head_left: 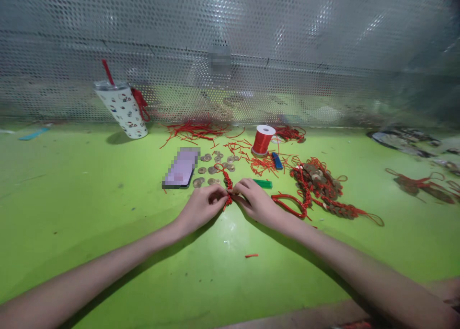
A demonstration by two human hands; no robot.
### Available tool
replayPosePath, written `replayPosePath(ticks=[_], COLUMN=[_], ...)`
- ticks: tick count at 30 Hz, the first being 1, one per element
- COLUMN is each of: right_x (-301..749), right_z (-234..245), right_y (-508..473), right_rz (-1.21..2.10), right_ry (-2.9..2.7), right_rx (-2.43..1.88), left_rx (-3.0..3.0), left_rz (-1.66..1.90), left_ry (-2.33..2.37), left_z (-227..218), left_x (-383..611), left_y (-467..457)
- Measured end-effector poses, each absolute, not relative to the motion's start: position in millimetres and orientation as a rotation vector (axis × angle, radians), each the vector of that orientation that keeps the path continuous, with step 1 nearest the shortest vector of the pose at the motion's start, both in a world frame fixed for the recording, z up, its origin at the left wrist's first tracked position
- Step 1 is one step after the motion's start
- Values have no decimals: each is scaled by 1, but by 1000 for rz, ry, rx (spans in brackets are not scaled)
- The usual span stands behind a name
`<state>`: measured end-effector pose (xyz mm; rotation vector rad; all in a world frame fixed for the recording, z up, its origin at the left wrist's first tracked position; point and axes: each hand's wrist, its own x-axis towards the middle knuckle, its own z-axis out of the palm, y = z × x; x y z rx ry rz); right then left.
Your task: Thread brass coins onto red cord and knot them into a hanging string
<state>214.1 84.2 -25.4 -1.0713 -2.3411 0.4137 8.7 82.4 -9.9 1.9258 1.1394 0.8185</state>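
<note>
Both hands meet at the middle of the green table over a knotted red cord (pixel 227 179), whose looped end points away from me. My left hand (pixel 204 202) pinches it from the left, thumb and forefinger together. From the other side my right hand (pixel 253 199) grips the same cord, its fingertips close to the left ones. The fingers hide the pinched stretch of cord. Just beyond the hands lie several loose brass coins (pixel 212 170). A green lighter (pixel 262 183) rests right behind my right hand.
A phone (pixel 181 168) lies left of the coins. Behind stand a spool of red cord (pixel 263 141) and a white tumbler (pixel 124 109) with a straw. A blue lighter (pixel 277 160) lies among cord scraps. Coin strings (pixel 318 180) are heaped at right. A perforated metal panel (pixel 230 94) closes off the back.
</note>
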Motion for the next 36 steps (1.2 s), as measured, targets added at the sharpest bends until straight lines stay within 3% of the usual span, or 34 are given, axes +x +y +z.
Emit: replayPosePath(ticks=[13,29,36], right_x=[213,212,212], right_z=[-24,-22,-21], right_y=[82,81,79], right_rz=[367,385,382], right_ry=[-2347,-2343,-2335], right_rx=[-1095,-1094,-1098], left_rx=[1973,2545,2508], left_rz=[741,438,558], left_ry=[1228,1258,1087], left_z=[2,10,3], left_x=[12,13,1], left_y=[89,90,93])
